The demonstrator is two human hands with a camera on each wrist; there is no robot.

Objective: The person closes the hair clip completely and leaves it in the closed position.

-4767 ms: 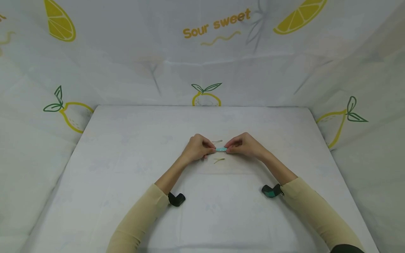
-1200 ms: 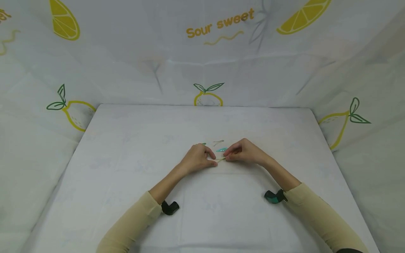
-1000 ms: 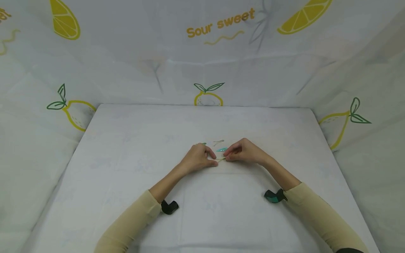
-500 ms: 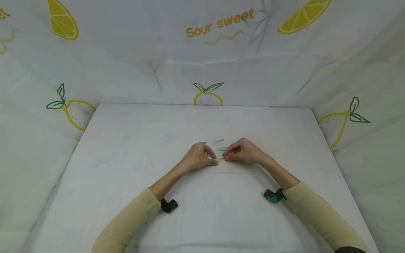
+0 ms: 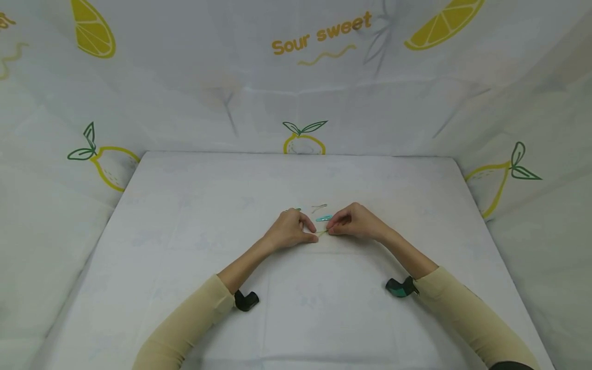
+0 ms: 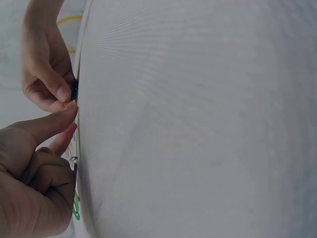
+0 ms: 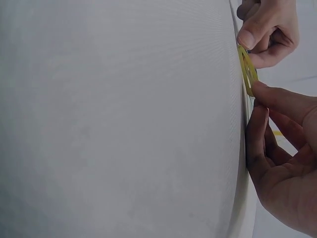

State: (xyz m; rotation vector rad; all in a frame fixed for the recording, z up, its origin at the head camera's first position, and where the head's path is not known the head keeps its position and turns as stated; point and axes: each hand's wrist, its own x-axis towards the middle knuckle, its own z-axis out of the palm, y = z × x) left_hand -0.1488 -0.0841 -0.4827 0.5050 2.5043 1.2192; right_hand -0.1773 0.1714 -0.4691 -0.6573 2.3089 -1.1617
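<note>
A yellow snap hair clip [image 7: 247, 72] spans the gap between the two hands, its prongs spread apart in the head view. My right hand [image 5: 356, 222] pinches one end of it between thumb and forefinger. At the other end is my left hand [image 5: 288, 229], thumb and forefinger bent at the prong tips. In the right wrist view the left thumb [image 7: 246, 38] presses against the clip's end. Just beyond lies a blue hair clip [image 5: 324, 218], right by the right fingertips. Farther back are a pale hair clip [image 5: 319, 207] and a green hair clip [image 5: 297, 209], partly hidden by the left hand.
A white cloth covers the table [image 5: 296, 308], and a white curtain [image 5: 185, 77] printed with lemons hangs behind and at both sides. Dark wrist-worn devices stick out below the left sleeve [image 5: 185, 324] and the right sleeve [image 5: 472, 313].
Earlier both hands held the blue hair clip; it now lies on the table, and they hold the yellow one nearer the front. Over the last second both hands have stayed nearly still.
</note>
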